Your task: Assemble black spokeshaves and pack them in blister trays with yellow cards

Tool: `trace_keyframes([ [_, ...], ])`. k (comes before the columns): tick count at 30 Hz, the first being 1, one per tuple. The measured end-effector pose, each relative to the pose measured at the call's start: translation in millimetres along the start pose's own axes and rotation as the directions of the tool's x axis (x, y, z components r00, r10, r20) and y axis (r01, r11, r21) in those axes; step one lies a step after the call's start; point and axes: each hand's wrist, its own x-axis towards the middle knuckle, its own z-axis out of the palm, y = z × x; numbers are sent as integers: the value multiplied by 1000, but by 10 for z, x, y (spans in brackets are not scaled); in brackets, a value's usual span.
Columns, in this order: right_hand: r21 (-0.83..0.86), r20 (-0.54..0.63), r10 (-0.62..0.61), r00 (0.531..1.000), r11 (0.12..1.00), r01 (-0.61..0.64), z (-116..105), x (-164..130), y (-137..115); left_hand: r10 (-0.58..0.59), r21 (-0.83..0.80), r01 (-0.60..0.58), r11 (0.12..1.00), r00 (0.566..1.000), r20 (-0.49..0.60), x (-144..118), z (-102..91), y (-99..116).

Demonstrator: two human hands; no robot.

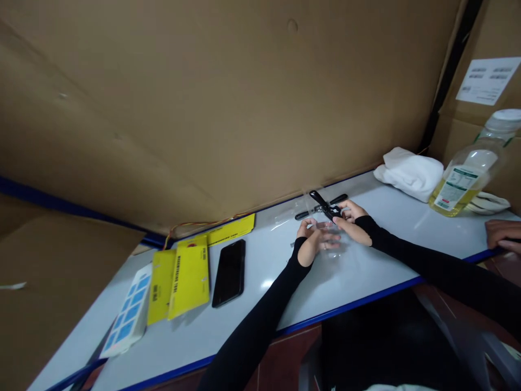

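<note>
Surface: I see a white table [252, 304] with a blue edge, running from lower left to upper right. A tall wall of brown cardboard [203, 98] stands along its far side; more cardboard boxes close off the right corner.

Items on the table, left to right: a white card with blue squares [126, 317]; two yellow packets [181, 277] overlapping; a third yellow packet [230, 230] against the cardboard; a black phone [230, 272], face up, long axis roughly toward the wall; a folded white cloth [409, 172]; a plastic bottle of yellow liquid [468, 171], leaning. Another person's hand [502, 234] rests at the right edge.

Open room: bare table lies between the phone and my hands, and between the hands and the cloth. The near blue edge runs just below my forearms.

In hand: a black cross-shaped tool [323, 206], lying near the far edge of the table. One arm runs left to right, the other crosses it diagonally from upper left to lower right. Clear plastic wrapping [325, 239] lies under and around it.

Left hand [311, 241]: fingers loosely curled on the clear plastic. Right hand [352, 217]: fingertips pinching the tool's lower right end. Both arms wear black sleeves.
</note>
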Motion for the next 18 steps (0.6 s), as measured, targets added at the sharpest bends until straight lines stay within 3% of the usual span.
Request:
trace_keyframes([
  [4, -49, 14, -6, 1000, 999, 6, 11, -51, -44, 98, 2, -98, 995, 993, -60, -4, 15, -35],
  [11, -243, -66, -170, 983, 959, 149, 11, -152, -136, 122, -5, -123, 992, 990, -73, -19, 101, -85],
  [13, -397, -84, -300, 950, 885, 244, 19, -182, -137, 129, -23, -131, 991, 989, -73, -25, 125, -94],
  [15, -573, -41, -431, 901, 749, 332, 35, -212, -123, 129, -46, -132, 990, 990, -59, -35, 144, -99],
  [18, -739, 66, -509, 858, 552, 385, 61, -252, -92, 131, -97, -137, 986, 989, -61, -49, 167, -108],
])
